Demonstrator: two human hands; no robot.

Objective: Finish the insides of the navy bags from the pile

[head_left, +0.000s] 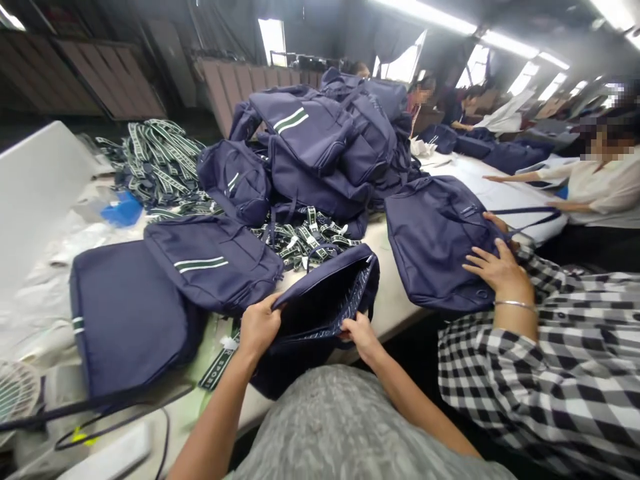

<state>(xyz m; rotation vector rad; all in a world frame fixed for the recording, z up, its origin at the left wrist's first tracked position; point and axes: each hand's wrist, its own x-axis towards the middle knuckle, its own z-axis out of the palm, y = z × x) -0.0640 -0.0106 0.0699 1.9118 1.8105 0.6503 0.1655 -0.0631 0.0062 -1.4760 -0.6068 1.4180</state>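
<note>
A navy bag (327, 267) lies at the table's front edge with its mouth spread apart, showing a dark inside and a patterned lining (350, 303). My left hand (260, 327) grips the left end of the bag's opening, fingers closed on the fabric. On the near right side of the opening, my right hand (361, 335) pinches the rim. Just left of the bag lie a navy bag with green and white stripes (215, 260) and a plain navy bag (127, 313). A printed strap (217, 367) hangs by my left forearm.
Behind is a tall pile of navy bags (320, 140). Bundles of printed straps (163, 160) lie at the back left. On the right, a person in a checked shirt (575, 347) handles another bag (435, 240). A white fan (17, 393) stands lower left.
</note>
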